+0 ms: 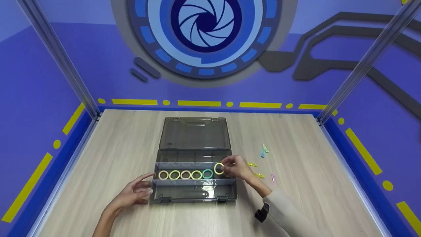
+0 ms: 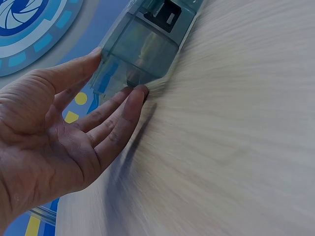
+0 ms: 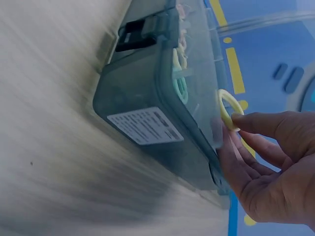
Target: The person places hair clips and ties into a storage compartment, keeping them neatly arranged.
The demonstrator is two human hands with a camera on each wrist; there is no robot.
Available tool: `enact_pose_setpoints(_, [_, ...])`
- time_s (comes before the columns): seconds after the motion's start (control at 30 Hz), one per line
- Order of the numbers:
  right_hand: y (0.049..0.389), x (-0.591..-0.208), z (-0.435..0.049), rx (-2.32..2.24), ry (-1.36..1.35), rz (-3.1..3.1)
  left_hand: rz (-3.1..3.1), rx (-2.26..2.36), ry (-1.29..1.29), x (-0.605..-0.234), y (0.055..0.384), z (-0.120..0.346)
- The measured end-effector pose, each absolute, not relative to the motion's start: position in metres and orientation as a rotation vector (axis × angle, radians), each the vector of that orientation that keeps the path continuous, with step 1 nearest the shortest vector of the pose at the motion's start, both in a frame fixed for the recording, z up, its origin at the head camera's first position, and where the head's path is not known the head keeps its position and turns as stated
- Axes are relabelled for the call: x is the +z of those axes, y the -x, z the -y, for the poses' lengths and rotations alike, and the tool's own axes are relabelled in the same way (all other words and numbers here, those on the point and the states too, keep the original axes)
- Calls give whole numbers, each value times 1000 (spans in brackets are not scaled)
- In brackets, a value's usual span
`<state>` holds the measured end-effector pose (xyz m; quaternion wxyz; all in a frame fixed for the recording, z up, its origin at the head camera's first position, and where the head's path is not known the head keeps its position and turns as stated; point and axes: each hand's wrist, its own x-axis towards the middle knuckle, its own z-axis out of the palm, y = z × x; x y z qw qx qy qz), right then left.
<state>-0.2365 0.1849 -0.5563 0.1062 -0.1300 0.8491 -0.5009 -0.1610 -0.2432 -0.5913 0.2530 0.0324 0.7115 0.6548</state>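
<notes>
The right hand (image 1: 238, 168) pinches a pale yellow hair tie (image 3: 224, 115) between thumb and fingers, over the right end of the middle compartment of a grey see-through plastic box (image 1: 194, 200). In that compartment a row of hair ties lies from the left wall: cream, yellow, pinkish and a teal hair tie (image 1: 203, 174) nearest the held one. At the box's left side is the left hand (image 1: 131, 194), its fingers loosely bent, fingertips right at the wall. In the left wrist view the left hand (image 2: 64, 132) shows its palm and grips nothing.
The box's lid (image 1: 194, 135) lies folded back towards the rear wall. Right of the box are small hair clips: yellow clips (image 1: 259, 175), a blue clip (image 1: 262, 153), a green clip (image 1: 265, 148) and a pink clip (image 1: 272, 177). Blue printed panels surround the wooden table (image 1: 131, 138).
</notes>
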Motion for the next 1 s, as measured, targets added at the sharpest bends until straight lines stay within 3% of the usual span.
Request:
enact_pose_setpoints(0.5, [229, -567, -167, -893, 568, -2991, -1966, 1734, -32, -592, 161, 240])
enact_pose_setpoints(1.0, [235, -552, -191, -1339, 588, -2597, -1988, 1736, -11, -591, 160, 239])
